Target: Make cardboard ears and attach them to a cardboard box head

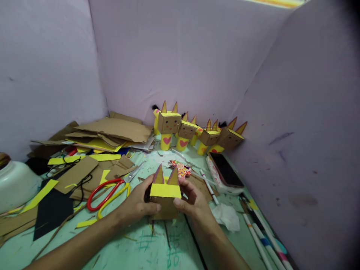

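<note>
A small cardboard box head (165,191) with a yellow top and two pointed, purple-edged ears is held low over the green table (132,247). My left hand (142,202) grips its left side, thumb on the front face. On the right side, my right hand (192,198) holds it with the thumb at the front edge and the fingers behind. The box's plain brown front faces me. Left of my left hand lie red-and-yellow scissors (108,193). Just behind the box is a flower-patterned piece (181,169).
Finished box-headed figures (169,123) stand along the back wall. Cardboard sheets (112,129) and scraps are piled at the left, beside a white round container (17,183). A phone (226,168), crumpled tissue (227,216) and markers (264,236) lie at the right.
</note>
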`<control>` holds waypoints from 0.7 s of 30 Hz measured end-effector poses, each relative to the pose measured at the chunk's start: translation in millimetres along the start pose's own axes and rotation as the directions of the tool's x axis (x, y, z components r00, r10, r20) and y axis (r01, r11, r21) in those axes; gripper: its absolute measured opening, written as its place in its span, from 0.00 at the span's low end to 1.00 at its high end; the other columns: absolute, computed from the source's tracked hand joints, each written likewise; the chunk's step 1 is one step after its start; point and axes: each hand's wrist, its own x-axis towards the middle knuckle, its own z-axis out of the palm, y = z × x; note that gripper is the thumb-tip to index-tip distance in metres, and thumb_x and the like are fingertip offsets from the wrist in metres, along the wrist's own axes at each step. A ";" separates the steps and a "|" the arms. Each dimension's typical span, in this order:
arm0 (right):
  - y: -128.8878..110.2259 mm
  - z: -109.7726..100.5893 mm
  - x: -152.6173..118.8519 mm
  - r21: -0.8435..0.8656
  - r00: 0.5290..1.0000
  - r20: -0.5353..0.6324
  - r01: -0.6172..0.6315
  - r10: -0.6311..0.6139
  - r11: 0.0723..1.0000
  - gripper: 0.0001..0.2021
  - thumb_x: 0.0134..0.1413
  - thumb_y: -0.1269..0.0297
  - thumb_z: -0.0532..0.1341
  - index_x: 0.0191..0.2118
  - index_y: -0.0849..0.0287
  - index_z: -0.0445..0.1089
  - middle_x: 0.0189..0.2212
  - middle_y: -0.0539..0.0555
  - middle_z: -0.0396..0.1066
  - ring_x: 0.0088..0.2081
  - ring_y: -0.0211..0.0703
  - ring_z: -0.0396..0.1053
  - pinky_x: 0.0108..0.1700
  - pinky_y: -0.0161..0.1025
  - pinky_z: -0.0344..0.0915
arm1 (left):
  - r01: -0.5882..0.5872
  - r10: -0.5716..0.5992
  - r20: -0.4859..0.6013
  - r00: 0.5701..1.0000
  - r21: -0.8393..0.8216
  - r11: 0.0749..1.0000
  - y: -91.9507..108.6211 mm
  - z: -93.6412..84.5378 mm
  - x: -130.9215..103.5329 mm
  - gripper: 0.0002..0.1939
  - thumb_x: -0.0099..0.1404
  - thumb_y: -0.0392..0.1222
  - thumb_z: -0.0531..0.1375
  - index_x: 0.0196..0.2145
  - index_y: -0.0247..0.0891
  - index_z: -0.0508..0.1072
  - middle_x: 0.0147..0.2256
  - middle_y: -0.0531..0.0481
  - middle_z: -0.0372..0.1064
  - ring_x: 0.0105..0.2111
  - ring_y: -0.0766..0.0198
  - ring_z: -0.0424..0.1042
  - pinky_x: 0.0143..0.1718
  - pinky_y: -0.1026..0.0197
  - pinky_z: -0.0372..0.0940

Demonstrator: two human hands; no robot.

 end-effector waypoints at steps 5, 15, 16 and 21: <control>-9.9 4.5 -3.4 -0.102 0.995 0.068 -0.059 0.066 0.993 0.26 0.32 0.68 0.73 0.43 0.59 0.71 0.47 0.59 0.72 0.48 0.54 0.69 0.50 0.48 0.63 | 0.005 0.015 -0.071 0.997 0.278 0.961 5.5 -3.8 -3.4 0.44 0.46 0.38 0.63 0.60 0.36 0.53 0.57 0.40 0.60 0.53 0.46 0.62 0.53 0.46 0.57; -6.1 -3.6 -3.0 -0.213 0.997 -0.071 -0.003 -0.012 0.977 0.23 0.42 0.59 0.69 0.46 0.57 0.70 0.50 0.60 0.70 0.53 0.56 0.65 0.52 0.52 0.62 | -0.007 0.046 -0.078 0.996 0.436 0.900 8.9 -15.0 -4.4 0.43 0.50 0.48 0.66 0.60 0.38 0.56 0.60 0.40 0.55 0.59 0.44 0.54 0.56 0.50 0.56; -5.4 -3.5 -2.7 -0.209 0.997 -0.079 -0.001 -0.016 0.978 0.22 0.42 0.59 0.69 0.45 0.57 0.71 0.48 0.60 0.72 0.51 0.55 0.67 0.50 0.51 0.64 | 0.003 0.032 -0.076 0.997 0.426 0.905 8.4 -15.0 -4.5 0.43 0.50 0.48 0.66 0.60 0.38 0.56 0.60 0.40 0.55 0.59 0.43 0.54 0.55 0.49 0.57; -3.7 -1.7 -3.4 -0.202 0.998 -0.061 0.013 -0.026 0.979 0.22 0.41 0.64 0.70 0.46 0.56 0.71 0.46 0.57 0.73 0.48 0.52 0.69 0.48 0.48 0.66 | 0.021 0.008 -0.067 0.998 0.416 0.909 8.7 -12.8 -4.5 0.43 0.50 0.48 0.65 0.61 0.38 0.53 0.60 0.41 0.56 0.58 0.44 0.56 0.53 0.49 0.59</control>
